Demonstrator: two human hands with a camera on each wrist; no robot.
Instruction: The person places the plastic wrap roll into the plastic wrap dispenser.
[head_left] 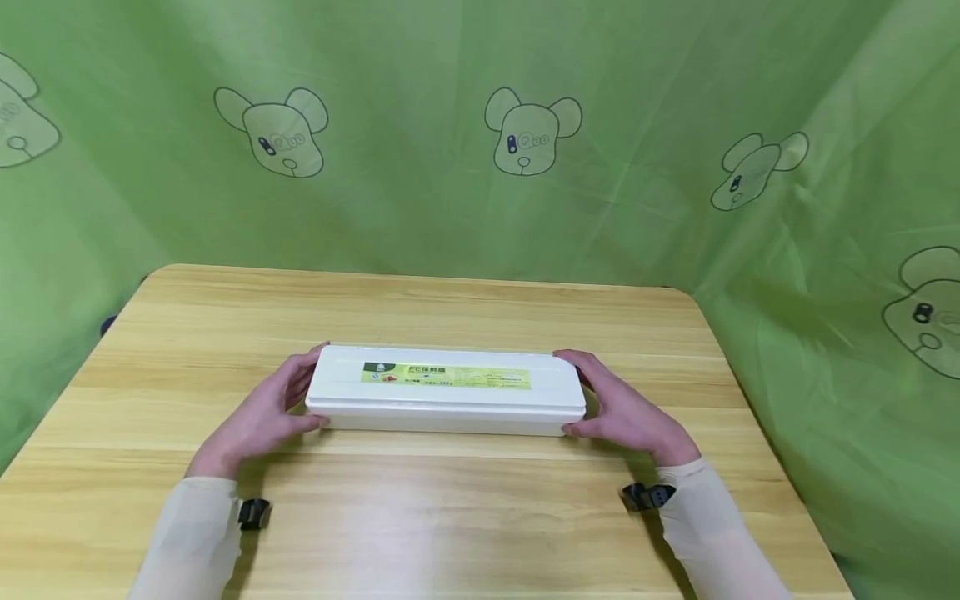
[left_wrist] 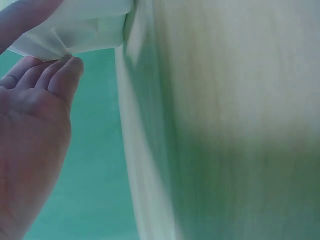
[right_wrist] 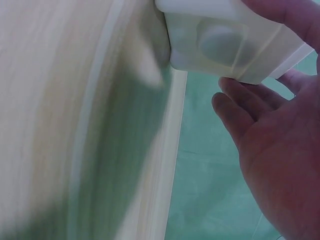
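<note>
A long white box of PE cling film (head_left: 446,417) sits across the middle of the wooden table, its green and yellow label facing up. My left hand (head_left: 264,412) grips its left end, thumb at the near side and fingers round the far side. At the opposite end my right hand (head_left: 626,408) holds on in the same way. Through the translucent end of the box (right_wrist: 220,42) in the right wrist view, a round shape shows faintly inside. In the left wrist view, the fingertips (left_wrist: 65,75) touch the box's side.
The wooden table (head_left: 450,517) has rounded far corners. A green curtain (head_left: 420,192) printed with bear heads hangs behind it and along its right side. Both wrists carry small black devices (head_left: 254,514) close above the tabletop.
</note>
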